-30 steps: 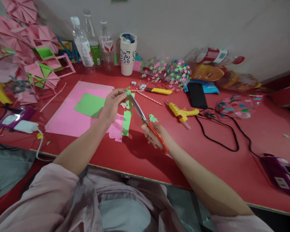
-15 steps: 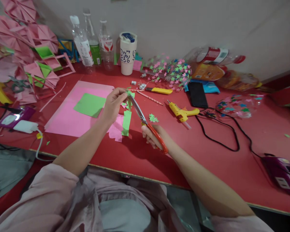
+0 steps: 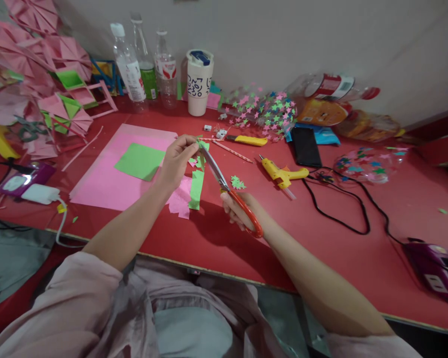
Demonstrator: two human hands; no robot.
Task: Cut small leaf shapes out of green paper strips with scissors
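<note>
My left hand (image 3: pixel 179 156) is closed in a pinch, with a small piece of green paper (image 3: pixel 199 141) at its fingertips. The tip of the orange-handled scissors (image 3: pixel 217 173) meets that paper. My right hand (image 3: pixel 242 211) is wrapped around the scissors' handles, and the blades lie close together. Under the hands are green and pink paper scraps, among them a green strip (image 3: pixel 196 190) and a ragged pink piece (image 3: pixel 180 199). A little heap of green paper stars (image 3: pixel 237 182) lies right of the blades. A green sheet (image 3: pixel 138 161) rests on a larger pink sheet (image 3: pixel 97 186), left of my left hand.
Behind my hands lie a yellow utility knife (image 3: pixel 251 140) and a striped stick (image 3: pixel 235 151). A yellow glue gun (image 3: pixel 283 174), its cord and a black phone (image 3: pixel 305 146) are to the right. Bottles (image 3: pixel 130 74) and a tumbler (image 3: pixel 199 84) stand along the wall.
The scissor blades have closed a little and my right hand has shifted slightly right. The green sliver below the blades has changed shape. My left hand keeps its pinch.
</note>
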